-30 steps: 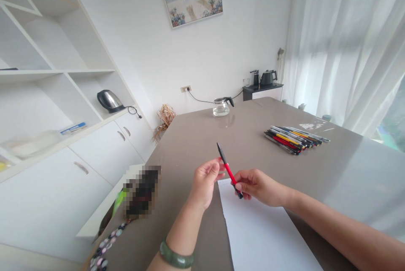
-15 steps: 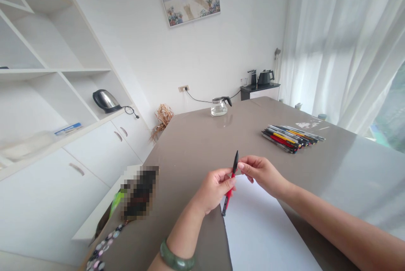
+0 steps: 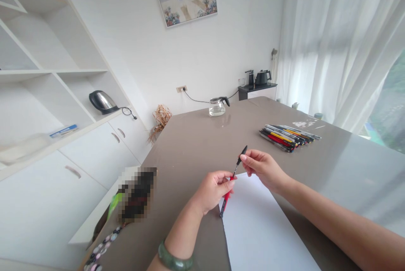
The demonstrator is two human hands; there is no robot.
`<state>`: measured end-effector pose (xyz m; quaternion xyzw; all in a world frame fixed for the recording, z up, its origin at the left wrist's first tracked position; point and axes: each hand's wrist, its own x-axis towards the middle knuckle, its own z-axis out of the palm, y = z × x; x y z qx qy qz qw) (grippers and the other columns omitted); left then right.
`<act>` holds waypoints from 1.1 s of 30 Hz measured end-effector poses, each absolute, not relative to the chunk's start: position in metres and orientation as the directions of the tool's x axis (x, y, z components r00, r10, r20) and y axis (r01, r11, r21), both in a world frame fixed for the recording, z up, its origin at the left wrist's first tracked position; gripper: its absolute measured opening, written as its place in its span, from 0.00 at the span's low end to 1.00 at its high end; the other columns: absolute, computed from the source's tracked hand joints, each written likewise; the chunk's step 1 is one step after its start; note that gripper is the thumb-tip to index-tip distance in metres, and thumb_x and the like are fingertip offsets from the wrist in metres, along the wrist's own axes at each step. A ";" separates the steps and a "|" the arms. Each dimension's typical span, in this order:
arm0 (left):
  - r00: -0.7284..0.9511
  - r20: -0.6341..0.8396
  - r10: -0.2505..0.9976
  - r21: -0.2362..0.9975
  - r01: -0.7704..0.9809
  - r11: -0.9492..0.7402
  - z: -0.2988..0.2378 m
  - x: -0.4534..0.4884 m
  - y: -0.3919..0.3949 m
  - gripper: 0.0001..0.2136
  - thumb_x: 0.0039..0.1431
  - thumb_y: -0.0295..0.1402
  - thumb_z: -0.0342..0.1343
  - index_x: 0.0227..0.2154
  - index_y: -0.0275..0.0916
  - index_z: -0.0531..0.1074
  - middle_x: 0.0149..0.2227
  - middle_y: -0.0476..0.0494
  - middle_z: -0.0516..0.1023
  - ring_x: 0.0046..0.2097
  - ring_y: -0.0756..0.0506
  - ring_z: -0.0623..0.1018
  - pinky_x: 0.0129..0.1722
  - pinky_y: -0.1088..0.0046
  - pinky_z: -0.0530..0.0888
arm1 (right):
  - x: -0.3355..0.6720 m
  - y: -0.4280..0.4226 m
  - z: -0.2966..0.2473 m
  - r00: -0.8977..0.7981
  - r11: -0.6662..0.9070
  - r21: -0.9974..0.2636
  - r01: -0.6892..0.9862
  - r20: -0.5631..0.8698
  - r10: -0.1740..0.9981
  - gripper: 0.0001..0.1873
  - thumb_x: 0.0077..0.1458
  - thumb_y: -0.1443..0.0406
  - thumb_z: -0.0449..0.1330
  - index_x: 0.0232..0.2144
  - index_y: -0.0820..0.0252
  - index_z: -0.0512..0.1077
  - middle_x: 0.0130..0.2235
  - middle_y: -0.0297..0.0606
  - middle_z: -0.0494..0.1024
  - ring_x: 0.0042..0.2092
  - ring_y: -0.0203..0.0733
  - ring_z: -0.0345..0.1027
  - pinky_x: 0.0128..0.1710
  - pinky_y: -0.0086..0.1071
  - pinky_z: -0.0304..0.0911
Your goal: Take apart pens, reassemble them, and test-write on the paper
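Pen (image 3: 224, 205) held open

Left hand (image 3: 210, 193) grasps the red barrel (image 3: 227, 196); right hand (image 3: 261, 165), just beyond it, pinches the black tip (image 3: 243, 153). A thin rod (image 3: 235, 171) shows between. Step in hand, as judged: separating tip from barrel. Next move calls for a straight, steady pull. Glass pot (image 3: 217, 105), well beyond both hands, contains clear liquid (image 3: 217, 112).

Noted red pen barrel (image 3: 226, 197) gripped in left hand (image 3: 215, 189). Noted black pen tip (image 3: 243, 153) pinched in right hand (image 3: 261, 165), just past the left fingers, with thin shaft (image 3: 235, 170) visible between both grips. Confirmed white paper (image 3: 262, 222) beneath the fingers, on brown table (image 3: 186, 148). Recorded pen bundle (image 3: 288, 137) beyond right fingers, glass pot (image 3: 217, 109) farther ahead of left fingers.
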<state>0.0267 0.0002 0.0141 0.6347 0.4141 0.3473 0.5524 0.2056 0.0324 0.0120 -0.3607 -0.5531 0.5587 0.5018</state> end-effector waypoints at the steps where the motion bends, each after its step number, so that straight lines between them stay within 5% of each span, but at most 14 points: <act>1: 0.413 -0.020 0.910 0.989 0.142 -0.043 0.014 0.027 0.000 0.14 0.49 0.38 0.51 0.37 0.35 0.69 0.25 0.44 0.71 0.25 0.51 0.69 0.27 0.73 0.66 | 0.207 0.033 0.012 -0.229 0.108 -0.976 -0.187 0.150 0.962 0.13 0.45 0.56 0.56 0.22 0.62 0.63 0.20 0.31 0.64 0.21 0.30 0.54 0.22 0.27 0.54; 10: 0.376 -0.012 0.927 0.998 0.057 -0.010 0.015 0.023 0.004 0.15 0.48 0.39 0.52 0.37 0.34 0.68 0.25 0.45 0.70 0.25 0.51 0.69 0.28 0.72 0.66 | 0.219 0.045 0.022 -0.100 0.113 -0.959 -0.261 0.143 0.985 0.13 0.43 0.58 0.58 0.25 0.62 0.65 0.26 0.36 0.69 0.27 0.32 0.62 0.26 0.26 0.59; 16: 0.053 0.137 0.989 0.975 -0.185 -0.125 0.028 -0.006 0.013 0.15 0.49 0.38 0.51 0.39 0.37 0.66 0.25 0.47 0.69 0.26 0.52 0.69 0.29 0.74 0.66 | 0.196 0.070 0.013 -0.213 0.063 -0.984 0.164 0.027 0.977 0.12 0.42 0.59 0.56 0.22 0.64 0.69 0.20 0.36 0.70 0.21 0.32 0.62 0.22 0.26 0.60; 20: -0.155 0.148 0.977 0.934 -0.303 -0.189 0.031 -0.026 0.022 0.16 0.47 0.38 0.54 0.39 0.38 0.66 0.24 0.49 0.68 0.26 0.53 0.69 0.28 0.76 0.66 | 0.158 0.089 0.009 -0.271 0.117 -0.839 0.532 -0.037 0.962 0.12 0.44 0.62 0.53 0.31 0.62 0.70 0.23 0.36 0.73 0.21 0.31 0.63 0.20 0.23 0.59; 24: -0.276 0.137 0.951 0.907 -0.352 -0.233 0.030 -0.040 0.028 0.17 0.44 0.37 0.56 0.39 0.37 0.67 0.24 0.49 0.68 0.26 0.53 0.69 0.27 0.77 0.66 | 0.115 0.105 0.003 -0.243 0.135 -0.741 0.657 -0.039 0.969 0.23 0.38 0.65 0.57 0.41 0.64 0.67 0.26 0.38 0.74 0.24 0.35 0.66 0.20 0.24 0.57; 33: -0.297 0.131 0.946 0.911 -0.340 -0.233 0.031 -0.045 0.029 0.17 0.44 0.38 0.56 0.38 0.37 0.67 0.22 0.50 0.69 0.24 0.54 0.69 0.26 0.77 0.66 | 0.073 0.118 -0.015 -0.268 0.221 -0.556 0.801 -0.003 0.963 0.15 0.34 0.63 0.59 0.29 0.65 0.73 0.28 0.43 0.74 0.32 0.43 0.66 0.27 0.27 0.56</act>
